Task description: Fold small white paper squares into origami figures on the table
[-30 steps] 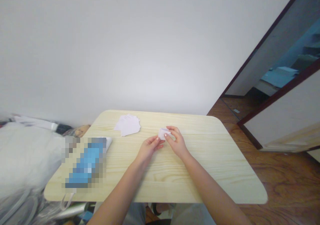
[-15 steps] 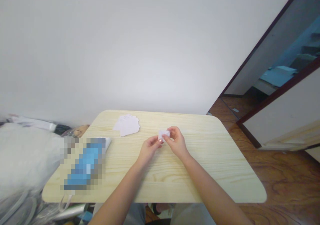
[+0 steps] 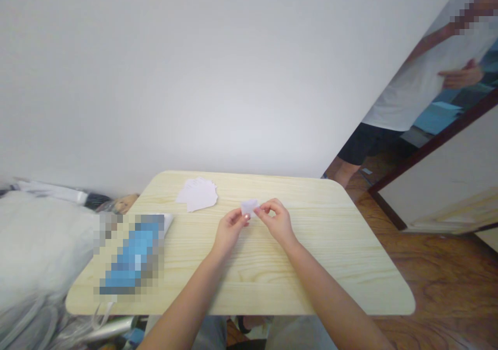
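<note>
A small white folded paper (image 3: 249,205) is held just above the middle of a light wooden table (image 3: 334,267). My left hand (image 3: 229,231) pinches its left lower corner with thumb and forefinger. My right hand (image 3: 275,220) pinches its right edge, fingers curled. A fanned pile of white paper sheets (image 3: 196,194) lies on the table behind and to the left of my hands.
A blurred blue object (image 3: 130,254) lies on the table's left side. Pale bedding and clutter (image 3: 35,236) sit left of the table. A person in a white shirt and dark shorts (image 3: 412,91) stands in the doorway at the right. A white wall is behind.
My hands have drawn the small paper slightly nearer and shifted their pinches on it. A person has stepped into the doorway at the right.
</note>
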Motion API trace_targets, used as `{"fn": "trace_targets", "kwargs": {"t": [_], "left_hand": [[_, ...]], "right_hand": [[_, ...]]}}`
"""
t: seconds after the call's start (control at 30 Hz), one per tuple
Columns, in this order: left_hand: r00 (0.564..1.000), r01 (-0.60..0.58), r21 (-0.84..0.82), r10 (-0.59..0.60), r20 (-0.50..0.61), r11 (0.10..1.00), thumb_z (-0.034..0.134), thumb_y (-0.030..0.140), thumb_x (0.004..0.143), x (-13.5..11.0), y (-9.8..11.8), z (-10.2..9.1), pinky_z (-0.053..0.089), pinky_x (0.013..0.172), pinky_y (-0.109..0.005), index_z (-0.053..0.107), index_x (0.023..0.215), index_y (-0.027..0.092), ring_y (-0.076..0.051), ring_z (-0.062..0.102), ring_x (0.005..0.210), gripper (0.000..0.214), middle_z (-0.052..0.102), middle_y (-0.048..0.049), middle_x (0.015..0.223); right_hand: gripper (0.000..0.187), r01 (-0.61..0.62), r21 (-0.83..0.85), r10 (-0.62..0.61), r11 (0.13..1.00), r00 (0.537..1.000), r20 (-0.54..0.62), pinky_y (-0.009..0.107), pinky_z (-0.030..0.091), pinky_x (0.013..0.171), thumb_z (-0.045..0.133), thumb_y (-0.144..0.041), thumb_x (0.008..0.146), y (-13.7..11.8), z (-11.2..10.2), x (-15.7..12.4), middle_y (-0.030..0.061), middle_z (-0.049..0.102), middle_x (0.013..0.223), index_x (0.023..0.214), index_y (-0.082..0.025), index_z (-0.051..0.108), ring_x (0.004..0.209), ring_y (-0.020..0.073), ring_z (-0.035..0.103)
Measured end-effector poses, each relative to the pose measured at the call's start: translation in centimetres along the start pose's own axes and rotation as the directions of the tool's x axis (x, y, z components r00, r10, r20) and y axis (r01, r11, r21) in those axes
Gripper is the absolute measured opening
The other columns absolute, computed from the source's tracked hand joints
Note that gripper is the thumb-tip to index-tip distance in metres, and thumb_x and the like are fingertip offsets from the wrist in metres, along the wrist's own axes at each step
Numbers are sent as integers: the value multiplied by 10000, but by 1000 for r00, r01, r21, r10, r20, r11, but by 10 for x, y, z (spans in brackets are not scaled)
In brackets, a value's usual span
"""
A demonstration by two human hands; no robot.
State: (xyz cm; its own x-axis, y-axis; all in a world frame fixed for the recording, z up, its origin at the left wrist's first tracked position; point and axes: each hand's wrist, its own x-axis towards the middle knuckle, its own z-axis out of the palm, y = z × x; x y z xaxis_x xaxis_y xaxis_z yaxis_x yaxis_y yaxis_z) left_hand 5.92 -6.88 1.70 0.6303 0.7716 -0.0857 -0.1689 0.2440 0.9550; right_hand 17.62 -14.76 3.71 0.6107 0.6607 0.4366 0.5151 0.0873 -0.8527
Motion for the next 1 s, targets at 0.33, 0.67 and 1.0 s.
{"fn": "trace_targets", "kwargs": {"t": [0.33,0.67,1.0], "left_hand": [[995,13,12,-15,101,1000,694,317,616,2,-6,-3,422,627,-228,680,827,141,-127,545,649,275,672,-41,765],[994,44,80,-52,96,996,737,307,525,0,2,2,388,492,-205,678,749,143,-103,502,497,284,646,-17,614],[992,29,109,-43,122,994,689,382,595,-2,2,-1,401,527,-209,683,764,133,-113,517,545,301,657,-35,671]], "right_hand": [[68,41,30,-42,999,998,43,270,434,644,616,-258,712,1,-1,1,-2,509,666,709,-190,622,657,131,510],[235,-259,261,227,930,963,149,253,477,576,664,-314,643,13,3,1,10,600,672,825,-177,604,608,131,568],[199,-269,185,242,945,958,154,253,465,544,671,-328,639,15,0,0,29,644,668,755,-167,651,577,137,572]]}}
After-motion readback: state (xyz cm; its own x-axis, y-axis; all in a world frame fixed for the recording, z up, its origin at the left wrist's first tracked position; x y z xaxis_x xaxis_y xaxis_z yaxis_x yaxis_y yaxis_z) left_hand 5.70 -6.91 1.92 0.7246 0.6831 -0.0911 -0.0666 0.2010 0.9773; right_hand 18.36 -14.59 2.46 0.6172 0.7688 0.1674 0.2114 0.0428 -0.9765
